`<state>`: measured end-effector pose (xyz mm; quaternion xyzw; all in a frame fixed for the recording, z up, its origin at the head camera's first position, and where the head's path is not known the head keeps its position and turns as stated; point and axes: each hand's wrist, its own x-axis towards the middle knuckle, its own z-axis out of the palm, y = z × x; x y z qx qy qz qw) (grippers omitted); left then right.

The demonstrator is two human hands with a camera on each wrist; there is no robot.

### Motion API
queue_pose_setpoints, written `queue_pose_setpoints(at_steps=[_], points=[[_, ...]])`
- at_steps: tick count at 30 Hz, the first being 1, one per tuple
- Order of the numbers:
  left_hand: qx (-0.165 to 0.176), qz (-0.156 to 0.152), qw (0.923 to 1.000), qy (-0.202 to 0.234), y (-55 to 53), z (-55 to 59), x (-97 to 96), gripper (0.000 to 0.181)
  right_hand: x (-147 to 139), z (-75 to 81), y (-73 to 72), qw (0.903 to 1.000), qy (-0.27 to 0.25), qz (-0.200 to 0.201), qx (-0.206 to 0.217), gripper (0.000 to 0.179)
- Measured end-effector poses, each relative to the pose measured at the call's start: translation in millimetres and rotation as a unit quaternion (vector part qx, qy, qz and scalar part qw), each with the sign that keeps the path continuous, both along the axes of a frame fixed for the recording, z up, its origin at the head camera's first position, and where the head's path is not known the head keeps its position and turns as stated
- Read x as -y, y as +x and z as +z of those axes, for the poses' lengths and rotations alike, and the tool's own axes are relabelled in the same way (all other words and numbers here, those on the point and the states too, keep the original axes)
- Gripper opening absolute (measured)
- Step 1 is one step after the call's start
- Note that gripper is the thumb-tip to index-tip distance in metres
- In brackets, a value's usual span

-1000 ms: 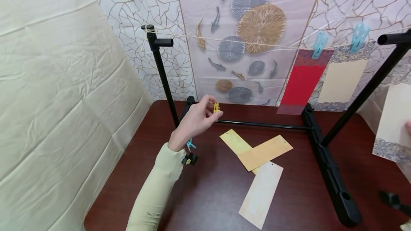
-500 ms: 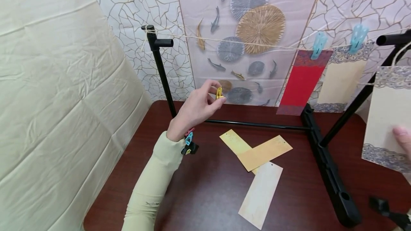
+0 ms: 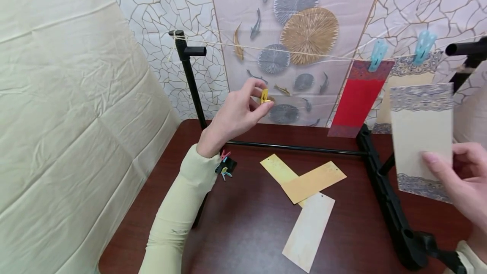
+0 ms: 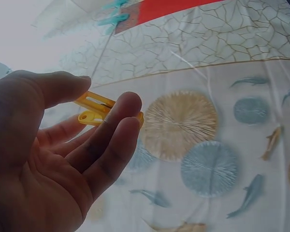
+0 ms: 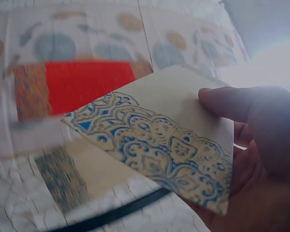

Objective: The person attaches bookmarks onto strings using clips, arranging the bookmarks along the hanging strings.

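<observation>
My left hand (image 3: 241, 111) pinches a yellow clothespin (image 3: 264, 96) between thumb and fingers, raised below the string (image 3: 266, 48). In the left wrist view the clothespin (image 4: 99, 108) lies between the thumb tip and the fingertips. My right hand (image 3: 462, 176) grips a cream card (image 3: 420, 134) with blue lace-patterned ends, thumb on its front face. The card stands nearly upright and overlaps the hanging cream card in the head view. A red card (image 3: 359, 100) and another cream card (image 3: 384, 100) hang from the string by light blue clothespins (image 3: 378, 55).
A black stand's left post (image 3: 190, 79) and right-hand foot (image 3: 388, 198) frame the brown table (image 3: 243, 231). Yellow (image 3: 275, 167), orange (image 3: 313, 182) and whitish (image 3: 310, 231) cards lie overlapping on it. Small coloured clips (image 3: 225, 166) are at my left cuff. A patterned cloth hangs behind.
My right hand has come in from the right edge, carrying the cream card leftward. My left hand has risen slightly toward the string, still pinching the yellow clothespin.
</observation>
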<state>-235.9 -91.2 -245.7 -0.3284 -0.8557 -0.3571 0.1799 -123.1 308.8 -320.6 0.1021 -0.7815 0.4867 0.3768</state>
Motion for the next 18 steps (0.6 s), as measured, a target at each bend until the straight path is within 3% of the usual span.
queue_pose_setpoints(at_steps=[2, 7, 13, 18], points=[[-0.008, -0.003, 1.0, 0.001, -0.4, 5.9, -2.8, 0.035, 7, 1.7, -0.8, 0.9991, 0.036, 0.023, 0.006, 0.037], [-0.012, -0.011, 0.9999, 0.003, -2.8, 17.2, -11.1, 0.034, 23, 7.0, -1.5, 0.9905, 0.104, -0.01, 0.089, 0.028], [-0.004, -0.016, 0.9999, 0.004, -5.6, 24.3, -17.5, 0.036, 34, 9.4, -9.5, 0.9893, 0.111, 0.013, 0.094, 0.02], [-0.023, -0.03, 0.9989, 0.029, -8.6, 36.2, -25.8, 0.034, 42, 8.6, -20.7, 0.9877, 0.11, 0.046, 0.101, 0.02]])
